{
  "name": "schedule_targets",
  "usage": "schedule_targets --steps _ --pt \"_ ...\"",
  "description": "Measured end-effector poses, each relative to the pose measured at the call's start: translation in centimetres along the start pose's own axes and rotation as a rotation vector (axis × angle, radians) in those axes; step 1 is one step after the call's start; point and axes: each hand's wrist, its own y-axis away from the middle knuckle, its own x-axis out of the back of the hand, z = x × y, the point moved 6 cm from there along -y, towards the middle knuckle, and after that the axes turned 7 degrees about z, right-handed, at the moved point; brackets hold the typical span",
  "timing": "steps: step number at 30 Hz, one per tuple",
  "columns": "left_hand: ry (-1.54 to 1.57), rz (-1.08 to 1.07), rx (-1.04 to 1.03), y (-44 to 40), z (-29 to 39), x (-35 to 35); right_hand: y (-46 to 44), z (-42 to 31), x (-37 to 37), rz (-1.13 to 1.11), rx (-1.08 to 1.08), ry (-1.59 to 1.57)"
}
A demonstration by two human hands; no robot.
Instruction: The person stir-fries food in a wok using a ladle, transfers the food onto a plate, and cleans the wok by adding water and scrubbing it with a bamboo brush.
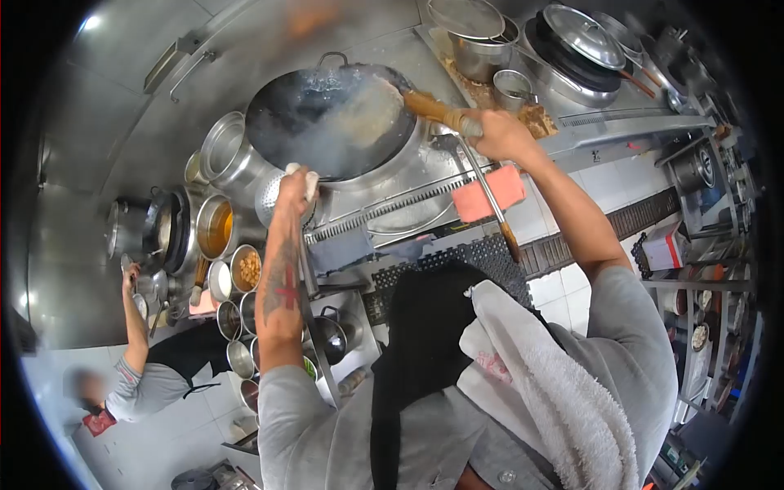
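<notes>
A large black wok [265, 122] sits on the range, steam rising from it and a pale, cloudy patch inside. My right hand [502, 135] is closed around the bound handle of a bamboo wok brush [437, 109], whose far end reaches over the wok's right rim. My left hand [294, 189] grips a folded white cloth [311, 183] at the wok's near left rim. The cloth hides whatever part of the rim is beneath it. Below my right hand, a long-handled metal utensil [487, 189] with a wooden end lies across a pink cloth [514, 184].
Metal bowls [223, 147], a pot of orange liquid [215, 229] and a container of brown pieces [246, 268] stand left. Pots and a lidded pan [584, 37] occupy the back right. At lower left, a co-worker [155, 396] reaches toward another station. Shelves [702, 286] line the right.
</notes>
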Motion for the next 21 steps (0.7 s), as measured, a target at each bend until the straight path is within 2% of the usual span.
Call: schedule_targets --steps 1,4,6,8,9,10,12,13,15,17,18,20,21 --pt "-0.015 -0.023 -0.026 0.1 0.9 0.1 -0.5 1.3 0.6 0.085 -0.082 -0.014" --pt "-0.11 -0.036 -0.072 0.7 3.4 0.8 -1.6 1.6 0.0 0.168 -0.131 -0.059" --pt "-0.186 -0.034 -0.097 1.4 5.0 0.4 -2.4 0.0 -2.2 0.126 -0.156 -0.201" --pt "-0.348 0.145 -0.227 1.6 6.6 0.2 -2.9 -3.5 -6.0 0.128 0.009 -0.483" --pt "-0.373 0.156 -0.283 1.2 7.1 0.2 -2.8 -5.2 -8.0 0.113 0.007 -0.467" --pt "-0.5 0.159 -0.31 2.4 8.1 -0.6 -2.1 -8.3 -8.4 0.044 0.011 -0.578" --pt "-0.654 0.222 -0.495 3.9 9.1 -1.7 -2.5 -12.5 -12.4 0.121 0.227 -0.574" --pt "-0.664 0.204 -0.496 4.0 8.4 -1.7 -5.2 -12.9 -14.9 0.056 0.226 -0.591" --pt "-0.884 0.332 -0.799 5.5 7.4 -0.7 -10.5 -12.0 -17.7 -0.02 0.207 -0.616" --pt "-0.939 0.37 -0.831 8.3 6.2 -1.7 -13.6 -6.5 -17.9 0.136 -0.428 -0.601" --pt "-1.0 0.421 -0.87 9.7 6.3 -2.2 -12.6 -7.1 -18.6 0.132 -0.436 -0.597" --pt "-0.957 0.433 -0.806 9.5 5.9 -2.2 -7.4 -13.5 -17.2 -0.041 -0.031 -0.588" --pt "-0.929 0.435 -0.797 8.8 6.0 -1.3 -2.7 -14.8 -16.0 -0.11 0.05 -0.582"
